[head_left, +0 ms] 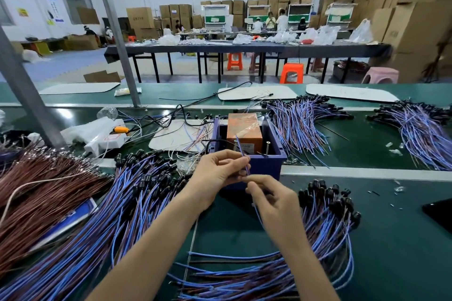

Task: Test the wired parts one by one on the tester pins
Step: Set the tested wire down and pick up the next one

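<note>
A blue open box point(266, 162) with an orange block point(243, 130) inside serves as the tester; two upright metal pins point(267, 147) stand in it. My left hand point(217, 173) pinches the upper end of one blue-and-brown wired part point(244, 158), whose tip points up toward the left pin. My right hand point(274, 202) pinches the same wire lower down, just in front of the box. The wire trails down past my right wrist. Its black end piece is hidden.
Heaps of blue-brown wired parts with black caps lie left point(127, 205), right front point(325, 217), and behind the box point(298, 122). Brown wires point(36, 185) pile at far left. A white power strip point(107, 139) sits behind. A black object point(439, 210) lies at the right edge.
</note>
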Demonstrator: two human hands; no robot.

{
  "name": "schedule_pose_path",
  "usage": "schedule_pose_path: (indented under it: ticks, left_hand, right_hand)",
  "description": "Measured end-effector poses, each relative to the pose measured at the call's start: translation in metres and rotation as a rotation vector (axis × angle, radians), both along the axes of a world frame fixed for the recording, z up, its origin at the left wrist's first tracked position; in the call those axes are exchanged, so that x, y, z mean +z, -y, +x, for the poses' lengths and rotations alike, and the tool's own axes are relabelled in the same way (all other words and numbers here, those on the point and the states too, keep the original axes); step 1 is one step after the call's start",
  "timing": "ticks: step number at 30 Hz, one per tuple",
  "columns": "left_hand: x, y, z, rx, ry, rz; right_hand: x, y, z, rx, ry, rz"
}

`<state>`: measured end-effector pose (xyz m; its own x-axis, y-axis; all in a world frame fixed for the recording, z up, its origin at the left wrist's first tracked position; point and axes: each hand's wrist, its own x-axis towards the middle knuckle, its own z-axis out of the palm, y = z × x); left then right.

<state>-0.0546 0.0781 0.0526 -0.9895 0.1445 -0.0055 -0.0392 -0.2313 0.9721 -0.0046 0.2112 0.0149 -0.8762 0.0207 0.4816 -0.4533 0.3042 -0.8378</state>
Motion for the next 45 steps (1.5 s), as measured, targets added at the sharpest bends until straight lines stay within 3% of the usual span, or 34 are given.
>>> schedule_pose_path:
  ticks: [10,16,19,35,45]
  left_hand:
    - [-0.018,0.016,-0.006,-0.041,-0.024,-0.133]
    - [-0.023,0.019,-0.012,-0.031,0.105,-0.143]
    - [-0.028,0.020,-0.013,-0.053,0.077,-0.217]
    - [-0.032,0.014,-0.010,-0.076,0.034,-0.292]
    - [-0.029,0.017,-0.011,0.006,0.068,-0.237]
  right_hand:
    - [-0.029,0.012,0.008,-0.222,-0.180,0.086]
    - [-0.031,0.008,0.010,-0.345,-0.185,0.151]
    - [-0.034,0.001,0.007,-0.416,-0.105,0.160]
    - [-0.042,-0.002,0.002,-0.344,0.041,0.130]
    - [-0.044,-0.004,0.001,-0.303,0.047,0.110]
